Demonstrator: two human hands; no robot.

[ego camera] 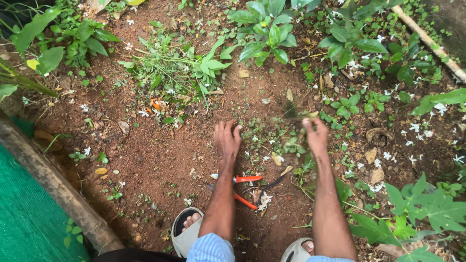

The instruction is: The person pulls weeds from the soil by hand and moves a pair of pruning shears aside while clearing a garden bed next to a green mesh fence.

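My left hand (pixel 227 138) rests palm down on bare red-brown soil, fingers slightly spread, holding nothing. My right hand (pixel 315 134) is closed around a small tuft of pulled weeds (pixel 296 116), blurred, lifted just above the ground. Small green weeds (pixel 279 138) grow between the two hands. A pair of garden shears with orange handles (pixel 242 189) lies on the soil under my left forearm, its dark blades pointing right.
A heap of pulled green weeds (pixel 177 70) lies ahead on the soil. Leafy plants (pixel 264 26) ring the patch, with white fallen flowers (pixel 417 128) at right. A wooden pole (pixel 53 182) edges green netting (pixel 24 218) at left. My feet are in grey sandals (pixel 185 233).
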